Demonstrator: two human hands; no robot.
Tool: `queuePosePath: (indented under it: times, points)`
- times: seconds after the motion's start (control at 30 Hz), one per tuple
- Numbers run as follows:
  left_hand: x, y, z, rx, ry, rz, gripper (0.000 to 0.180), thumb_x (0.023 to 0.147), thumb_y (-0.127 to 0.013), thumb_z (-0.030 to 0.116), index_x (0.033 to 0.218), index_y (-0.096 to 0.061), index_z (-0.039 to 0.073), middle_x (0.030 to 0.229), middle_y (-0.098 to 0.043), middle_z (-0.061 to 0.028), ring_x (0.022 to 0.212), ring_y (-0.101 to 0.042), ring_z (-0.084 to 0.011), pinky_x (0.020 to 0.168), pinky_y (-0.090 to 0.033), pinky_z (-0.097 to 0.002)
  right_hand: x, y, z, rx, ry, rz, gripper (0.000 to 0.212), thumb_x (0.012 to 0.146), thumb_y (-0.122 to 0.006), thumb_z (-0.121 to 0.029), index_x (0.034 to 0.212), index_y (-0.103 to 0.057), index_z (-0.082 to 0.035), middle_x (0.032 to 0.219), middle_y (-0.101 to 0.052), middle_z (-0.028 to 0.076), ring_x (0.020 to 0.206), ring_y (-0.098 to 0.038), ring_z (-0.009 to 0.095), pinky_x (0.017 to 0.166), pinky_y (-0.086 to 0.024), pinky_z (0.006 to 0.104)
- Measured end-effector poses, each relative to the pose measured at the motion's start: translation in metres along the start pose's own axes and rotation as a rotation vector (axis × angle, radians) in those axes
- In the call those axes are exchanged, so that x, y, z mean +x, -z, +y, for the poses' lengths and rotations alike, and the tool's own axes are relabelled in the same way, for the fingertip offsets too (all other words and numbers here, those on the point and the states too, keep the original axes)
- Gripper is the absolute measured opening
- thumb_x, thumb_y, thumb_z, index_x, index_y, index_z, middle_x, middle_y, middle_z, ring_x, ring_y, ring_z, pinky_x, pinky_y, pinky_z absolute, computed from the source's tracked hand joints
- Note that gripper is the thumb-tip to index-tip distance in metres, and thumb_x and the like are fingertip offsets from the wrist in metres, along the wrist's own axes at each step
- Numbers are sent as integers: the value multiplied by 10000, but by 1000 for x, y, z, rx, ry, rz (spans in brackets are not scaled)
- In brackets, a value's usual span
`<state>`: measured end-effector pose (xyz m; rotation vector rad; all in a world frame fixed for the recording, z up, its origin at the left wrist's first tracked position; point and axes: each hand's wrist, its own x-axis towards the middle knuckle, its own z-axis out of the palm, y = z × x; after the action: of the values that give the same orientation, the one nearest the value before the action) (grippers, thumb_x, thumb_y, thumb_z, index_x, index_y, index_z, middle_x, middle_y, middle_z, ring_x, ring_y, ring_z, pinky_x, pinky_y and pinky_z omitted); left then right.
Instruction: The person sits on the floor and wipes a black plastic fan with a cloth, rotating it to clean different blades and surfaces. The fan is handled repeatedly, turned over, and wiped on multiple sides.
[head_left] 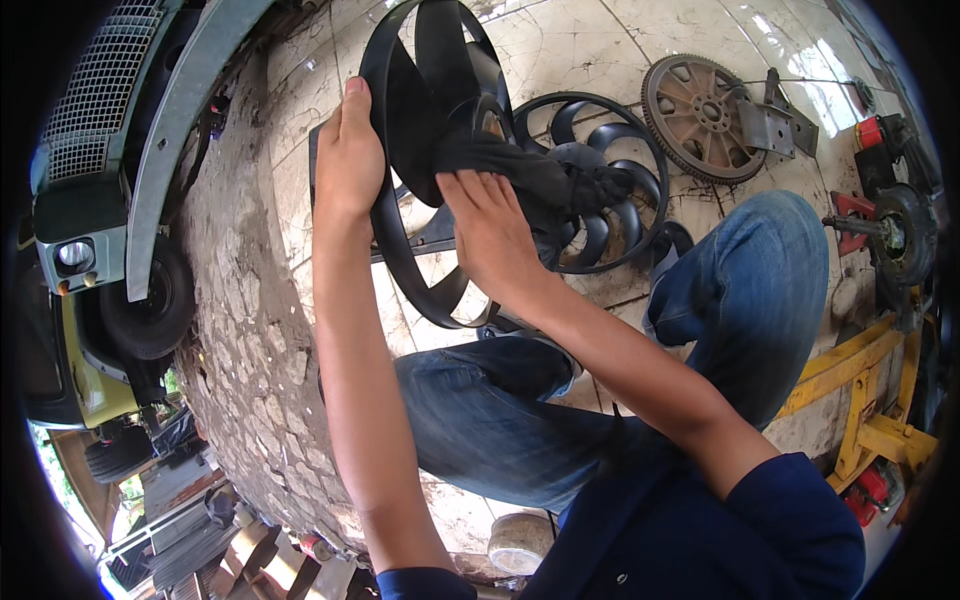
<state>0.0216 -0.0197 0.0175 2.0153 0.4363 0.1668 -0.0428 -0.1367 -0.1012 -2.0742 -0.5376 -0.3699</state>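
Note:
A black ringed fan [400, 105] stands tilted on edge in front of me, its blades facing right. My left hand [348, 155] grips the fan's outer rim, thumb up along the edge. Bunched over the blades near the hub is a black cloth [510, 165], its loose end hanging to the right. My right hand [490, 230] presses that cloth against the fan with its fingers close together. A second black fan [600, 240] lies flat on the tiles just right of it, partly covered by the cloth.
A toothed flywheel [705, 115] lies beyond the second fan, next to a metal bracket [780, 125]. At the right stands a yellow metal frame [860, 400]. My bent knees [765, 290] flank the work. Parked vehicles [90, 200] stand left, past rough stone paving [250, 400].

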Motion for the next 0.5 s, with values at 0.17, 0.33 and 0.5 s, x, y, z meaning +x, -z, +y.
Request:
queuePosePath:
  times: [0.17,0.33,0.5]
  points:
    - [-10,-3,16,38,93,68,626,1041,-378,464,1229,-622,-81,1134,-686,-187,1049,-628,-241,946,-452,-338,22,7,-40,222,-38,66,482,782,-555,104,1261,-509,86,1156,-536,208,1080,-526,382,972,-411,466]
    - [-7,-1,11,-39,26,30,619,1042,-389,456,1222,-622,-88,1125,-690,-177,1031,-631,-230,932,-459,-329,18,7,-23,102,143,65,479,776,-552,81,1255,-543,55,1174,-552,205,1087,-535,369,968,-419,457]
    - [-9,-6,15,-63,37,11,622,1039,-394,465,1198,-637,-85,1124,-693,-172,1018,-643,-237,927,-465,-327,27,-1,16,19,-83,173,503,787,-528,54,1290,-531,46,1257,-548,212,1167,-518,383,1023,-399,483]
